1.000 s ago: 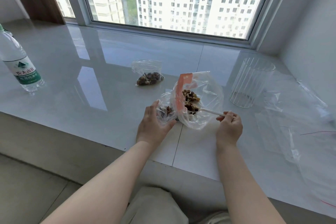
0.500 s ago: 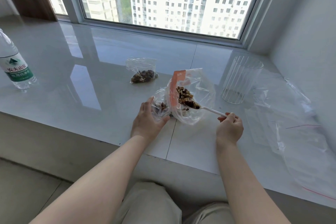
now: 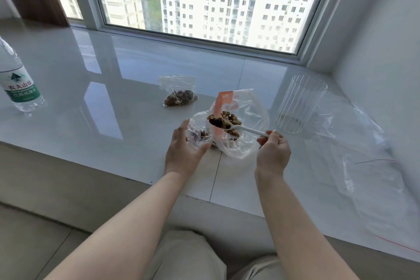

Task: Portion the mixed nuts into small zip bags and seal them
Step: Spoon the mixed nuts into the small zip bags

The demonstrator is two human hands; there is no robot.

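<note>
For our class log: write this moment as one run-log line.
left hand: holds small bag open | right hand: lifts loaded spoon | filled bag: behind

There is lots of bare shelf (image 3: 95, 125) to my left, out to the water bottle (image 3: 18, 88). To my right a glass cup (image 3: 300, 104) stands close, with flat clear bags (image 3: 368, 166) spread beside it. A little bag of nuts (image 3: 179, 95) sits ahead, before the window (image 3: 204, 0).

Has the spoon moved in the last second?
Yes. The white spoon has lifted out of the big bag with a load of nuts, its bowl now at the orange strip, moving left toward the small bag held by the left hand.
</note>
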